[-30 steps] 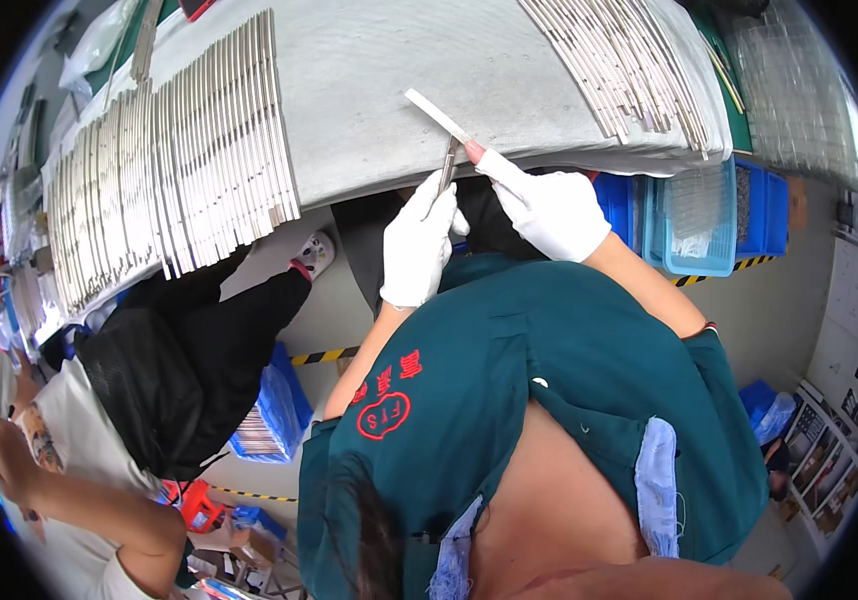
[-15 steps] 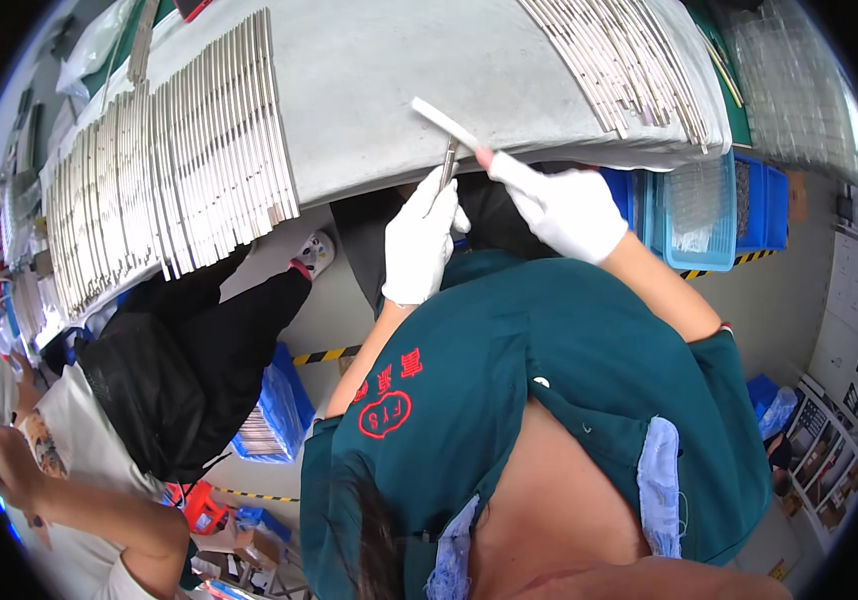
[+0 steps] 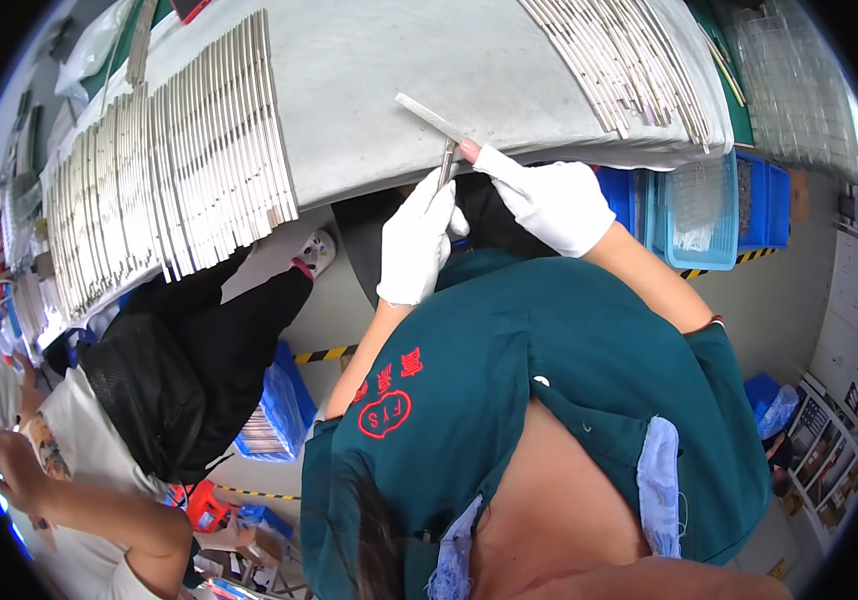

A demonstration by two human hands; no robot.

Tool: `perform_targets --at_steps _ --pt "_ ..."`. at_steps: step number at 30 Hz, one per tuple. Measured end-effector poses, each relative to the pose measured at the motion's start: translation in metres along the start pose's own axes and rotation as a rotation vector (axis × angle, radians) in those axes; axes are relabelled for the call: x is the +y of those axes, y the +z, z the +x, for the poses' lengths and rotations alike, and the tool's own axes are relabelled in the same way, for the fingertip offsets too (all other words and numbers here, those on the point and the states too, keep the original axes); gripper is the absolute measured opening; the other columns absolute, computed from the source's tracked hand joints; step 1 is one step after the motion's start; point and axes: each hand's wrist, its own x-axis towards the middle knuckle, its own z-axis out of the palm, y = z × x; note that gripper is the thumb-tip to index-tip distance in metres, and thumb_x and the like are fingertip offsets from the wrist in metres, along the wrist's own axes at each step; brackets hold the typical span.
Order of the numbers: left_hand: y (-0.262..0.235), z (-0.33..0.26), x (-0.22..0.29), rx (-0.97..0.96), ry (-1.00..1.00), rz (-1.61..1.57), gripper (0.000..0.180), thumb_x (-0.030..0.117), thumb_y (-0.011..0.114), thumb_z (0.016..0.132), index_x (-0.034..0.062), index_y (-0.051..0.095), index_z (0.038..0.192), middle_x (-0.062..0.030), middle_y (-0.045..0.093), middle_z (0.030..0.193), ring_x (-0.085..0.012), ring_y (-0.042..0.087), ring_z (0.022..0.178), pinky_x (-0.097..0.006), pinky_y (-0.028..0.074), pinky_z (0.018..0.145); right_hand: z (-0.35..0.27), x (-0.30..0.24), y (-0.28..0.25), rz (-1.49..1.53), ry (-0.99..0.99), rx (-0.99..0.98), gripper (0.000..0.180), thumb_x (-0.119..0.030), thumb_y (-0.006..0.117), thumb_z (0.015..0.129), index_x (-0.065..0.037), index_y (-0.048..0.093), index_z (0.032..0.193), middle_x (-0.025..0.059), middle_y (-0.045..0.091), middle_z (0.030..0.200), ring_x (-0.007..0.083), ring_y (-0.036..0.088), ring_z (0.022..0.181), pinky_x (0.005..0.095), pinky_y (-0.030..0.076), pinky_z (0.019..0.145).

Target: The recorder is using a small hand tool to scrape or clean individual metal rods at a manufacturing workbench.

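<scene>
My left hand [image 3: 417, 245], in a white glove, is closed around a slim metal rod [image 3: 447, 160] whose upper end sticks up past the fingers. A flat, pale, file-like strip [image 3: 429, 117] is gripped by my right hand [image 3: 554, 208], also white-gloved, with a bare fingertip showing at its near end. The strip slants up to the left and meets or crosses the top of the rod; exact contact is hard to tell. Both hands are at the near edge of the grey-covered table [image 3: 369, 90].
Many metal rods [image 3: 219, 140] lie side by side on the table's left. Another row of rods [image 3: 619, 65] lies at the right, near clear plastic trays [image 3: 794, 80]. Blue baskets [image 3: 714, 262] stand below the right edge. At left is another person [image 3: 99, 420].
My right hand and the strip have shifted slightly left, so the strip reaches further past the rod's end. My left hand with the rod has barely moved.
</scene>
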Motion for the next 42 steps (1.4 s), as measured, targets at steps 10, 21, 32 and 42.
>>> perform_targets --at_steps 10,21,32,42 --pt "-0.005 0.003 0.007 -0.03 -0.039 -0.03 0.034 0.019 0.055 0.09 0.0015 0.056 0.12 0.0011 0.055 0.06 -0.0014 0.029 0.039 -0.018 0.022 0.038 -0.004 0.004 0.006 0.032 -0.047 0.048 0.055 -0.013 0.053 0.084 -0.029 0.04 0.135 0.0041 0.047 0.047 0.022 0.048 0.036 0.0332 0.036 0.036" --pt "-0.012 -0.011 0.017 -0.233 0.174 0.386 0.031 0.019 0.053 0.09 0.0001 0.058 0.114 -0.0036 0.061 0.071 -0.0102 0.054 0.059 -0.023 0.043 0.056 0.016 0.001 -0.053 1.124 0.491 -0.028 0.047 -0.028 0.057 0.087 -0.002 0.049 0.126 0.0016 0.051 0.059 0.0078 0.046 0.043 0.0231 0.036 0.042" --pt "0.023 -0.021 0.084 -0.289 0.974 1.519 0.01 0.024 0.052 0.082 0.0143 0.055 0.081 -0.0056 0.055 0.066 -0.0248 0.058 0.061 -0.037 0.044 0.052 -0.002 0.024 -0.079 1.389 0.559 -0.18 0.023 -0.017 0.064 0.082 0.005 0.06 0.088 0.0002 0.046 0.049 0.0031 0.032 0.033 0.019 0.02 0.032" --pt "0.025 0.034 0.093 -0.204 1.453 1.541 0.029 0.019 0.059 0.075 0.0159 0.059 0.104 -0.0032 0.057 0.089 -0.0205 0.056 0.089 -0.038 0.041 0.078 -0.003 0.037 -0.071 1.364 0.502 0.329 0.031 -0.024 0.043 0.096 0.004 0.056 0.101 0.0041 0.056 0.062 0.0041 0.032 0.036 0.0187 0.024 0.035"
